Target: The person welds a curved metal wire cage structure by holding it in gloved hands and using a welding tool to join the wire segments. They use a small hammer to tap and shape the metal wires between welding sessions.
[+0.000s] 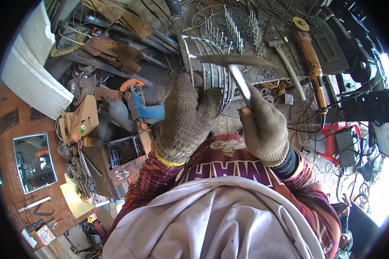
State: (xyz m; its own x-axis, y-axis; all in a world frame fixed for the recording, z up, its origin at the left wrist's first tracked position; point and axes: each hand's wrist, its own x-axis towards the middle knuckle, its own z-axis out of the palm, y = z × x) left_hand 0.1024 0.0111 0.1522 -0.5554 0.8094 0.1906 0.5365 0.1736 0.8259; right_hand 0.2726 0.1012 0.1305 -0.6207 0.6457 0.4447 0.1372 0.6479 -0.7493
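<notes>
My left hand (pixel 183 118), in a brown knitted work glove, grips the near side of a metal rack (pixel 209 75) made of several curved rods. Its fingers close round the rods, with the fingertips partly hidden. In my gloved right hand (pixel 266 125) is a chipping hammer (pixel 240 82), held by its shiny metal handle. The hammer's long narrow head is smeared by motion and lies across the rack in this view; whether it touches the rods I cannot tell.
Several upright metal rods (pixel 231 30) stand on the dirty workbench (pixel 263 77) beyond. A second hammer (pixel 287 67) and an orange angle grinder (pixel 311 56) lie to the right. At left is a blue-and-orange machine (pixel 145 105) near a cardboard box (pixel 83 118). A red stool (pixel 333 142) stands at right.
</notes>
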